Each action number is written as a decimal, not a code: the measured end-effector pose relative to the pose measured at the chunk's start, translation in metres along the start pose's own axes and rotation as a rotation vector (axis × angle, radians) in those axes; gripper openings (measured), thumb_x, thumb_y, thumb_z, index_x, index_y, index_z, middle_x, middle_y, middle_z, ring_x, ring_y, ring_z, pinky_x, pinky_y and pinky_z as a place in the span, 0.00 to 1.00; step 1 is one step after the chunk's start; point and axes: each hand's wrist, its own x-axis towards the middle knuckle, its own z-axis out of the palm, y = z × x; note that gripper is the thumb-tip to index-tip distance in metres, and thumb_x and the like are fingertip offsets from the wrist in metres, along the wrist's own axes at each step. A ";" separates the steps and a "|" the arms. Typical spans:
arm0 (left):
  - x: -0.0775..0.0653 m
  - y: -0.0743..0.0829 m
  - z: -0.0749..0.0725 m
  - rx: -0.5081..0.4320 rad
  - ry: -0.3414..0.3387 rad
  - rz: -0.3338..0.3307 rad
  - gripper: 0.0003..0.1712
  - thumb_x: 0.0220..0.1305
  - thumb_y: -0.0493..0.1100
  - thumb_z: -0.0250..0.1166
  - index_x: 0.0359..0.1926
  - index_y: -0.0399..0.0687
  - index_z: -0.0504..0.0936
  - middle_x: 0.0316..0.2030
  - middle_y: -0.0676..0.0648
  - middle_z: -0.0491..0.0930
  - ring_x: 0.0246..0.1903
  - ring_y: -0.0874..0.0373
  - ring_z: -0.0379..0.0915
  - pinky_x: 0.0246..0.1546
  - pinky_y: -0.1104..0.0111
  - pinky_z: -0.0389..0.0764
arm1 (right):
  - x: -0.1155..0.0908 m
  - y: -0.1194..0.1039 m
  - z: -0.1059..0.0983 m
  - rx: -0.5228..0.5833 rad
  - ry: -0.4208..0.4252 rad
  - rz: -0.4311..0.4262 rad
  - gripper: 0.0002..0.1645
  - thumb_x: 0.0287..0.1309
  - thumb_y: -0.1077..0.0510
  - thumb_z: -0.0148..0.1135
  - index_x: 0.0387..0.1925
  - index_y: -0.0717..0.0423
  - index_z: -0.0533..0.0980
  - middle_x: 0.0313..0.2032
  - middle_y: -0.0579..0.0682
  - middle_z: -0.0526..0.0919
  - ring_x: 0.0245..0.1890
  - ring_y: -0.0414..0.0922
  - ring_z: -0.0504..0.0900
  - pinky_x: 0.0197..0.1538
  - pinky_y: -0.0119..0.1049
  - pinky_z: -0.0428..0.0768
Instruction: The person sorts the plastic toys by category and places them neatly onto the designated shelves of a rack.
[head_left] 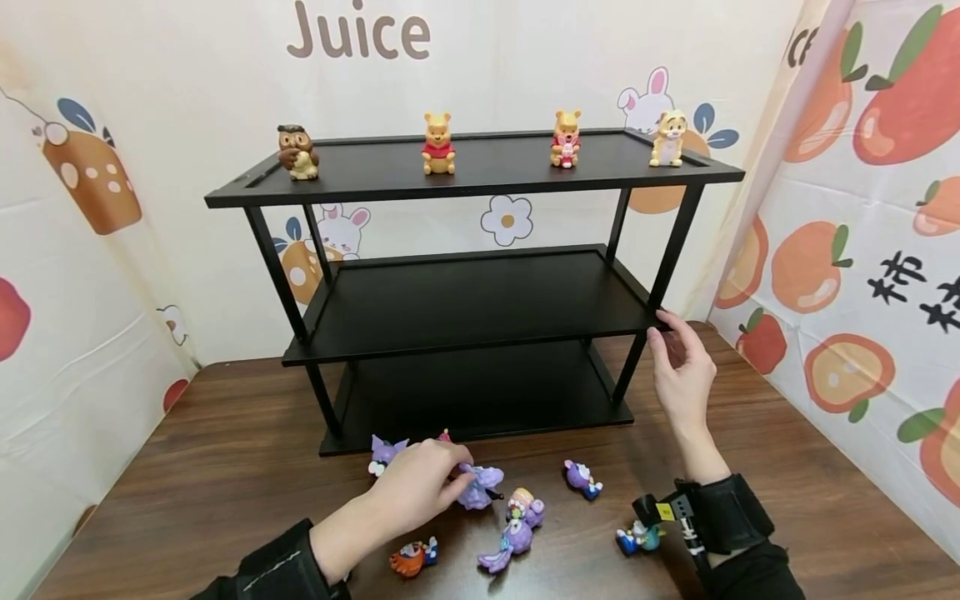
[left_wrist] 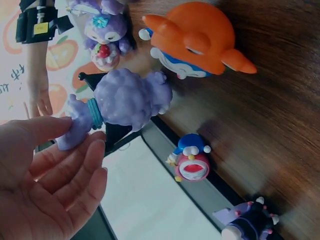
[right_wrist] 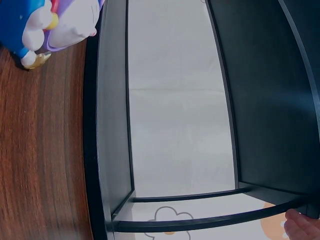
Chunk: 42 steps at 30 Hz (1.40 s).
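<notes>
Pinching the purple figure (left_wrist: 122, 100) by its narrow end, behind the teal band (left_wrist: 94, 113), my left grip (head_left: 422, 481) calls for firm, even pressure, I judge, as the bulkier body could swivel. That body juts beyond my thumb (left_wrist: 47, 128) and fingers (left_wrist: 93, 149), over the bench (head_left: 187, 483), in front of the black rack (head_left: 495, 162). My right grip (head_left: 684, 367) pinches the right front corner of the rack's middle shelf (head_left: 480, 296), a useful brace.

A pale backdrop (head_left: 517, 83) lettered "Juice" and printed with rabbits (head_left: 645, 107) and a flower (head_left: 507, 220) hangs behind the back edge of the wood-grain worktop (head_left: 232, 433); fruit-printed fabric (head_left: 877, 300) flanks its right edge, another printed panel (head_left: 82, 325) its left.
</notes>
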 end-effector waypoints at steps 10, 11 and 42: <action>-0.003 -0.005 -0.004 -0.089 0.007 -0.102 0.05 0.55 0.39 0.61 0.27 0.42 0.81 0.14 0.58 0.69 0.11 0.71 0.56 0.09 0.76 0.59 | 0.000 -0.007 0.000 -0.104 -0.019 0.017 0.17 0.55 0.59 0.58 0.47 0.58 0.76 0.36 0.58 0.79 0.34 0.32 0.77 0.40 0.19 0.70; -0.003 -0.004 -0.004 -0.092 0.006 -0.101 0.05 0.55 0.39 0.61 0.27 0.42 0.81 0.15 0.58 0.70 0.11 0.71 0.57 0.10 0.76 0.59 | 0.000 -0.009 0.000 -0.100 -0.021 0.022 0.17 0.55 0.60 0.58 0.47 0.60 0.76 0.36 0.58 0.79 0.33 0.32 0.77 0.39 0.19 0.70; -0.026 -0.006 -0.023 0.033 0.046 -0.315 0.11 0.52 0.41 0.63 0.15 0.49 0.77 0.08 0.59 0.61 0.08 0.68 0.55 0.08 0.74 0.57 | 0.008 0.120 -0.006 -0.010 -0.007 -0.048 0.21 0.51 0.56 0.63 0.49 0.46 0.75 0.44 0.48 0.79 0.39 0.42 0.79 0.42 0.28 0.74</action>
